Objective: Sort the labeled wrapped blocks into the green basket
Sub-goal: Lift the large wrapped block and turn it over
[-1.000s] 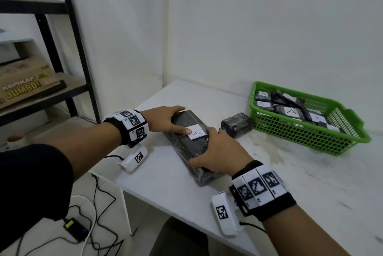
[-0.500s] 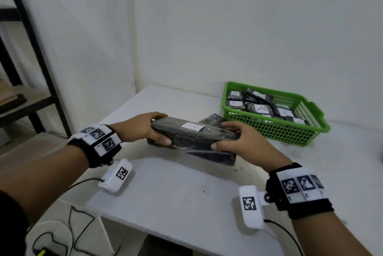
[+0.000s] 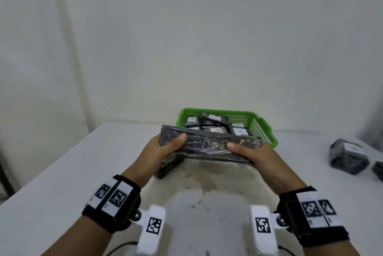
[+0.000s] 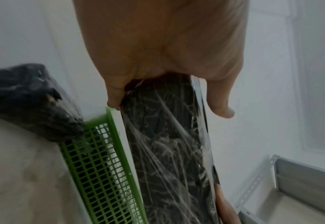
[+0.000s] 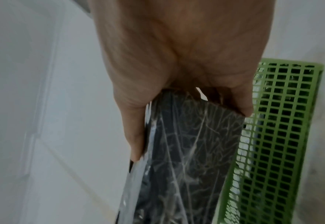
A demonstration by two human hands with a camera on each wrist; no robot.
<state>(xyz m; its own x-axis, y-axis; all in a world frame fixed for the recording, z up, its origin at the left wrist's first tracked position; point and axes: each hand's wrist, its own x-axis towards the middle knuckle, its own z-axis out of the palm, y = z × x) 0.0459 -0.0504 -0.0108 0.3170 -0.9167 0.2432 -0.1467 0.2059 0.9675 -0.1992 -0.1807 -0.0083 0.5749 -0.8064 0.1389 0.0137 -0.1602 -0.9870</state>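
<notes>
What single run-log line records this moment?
hands: left hand and right hand grip long wrapped block | place: lifted before green basket | basket: holds smaller blocks

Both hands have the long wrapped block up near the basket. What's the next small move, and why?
Probably carry the long wrapped block forward over the green basket rim, then lower it. The left hand and right hand grip its ends; it hangs above the table, short of the basket, where smaller blocks already lie.

Green mesh basket (image 3: 261, 129), black film-wrapped block (image 3: 207, 144), white labels (image 3: 213, 117)
</notes>
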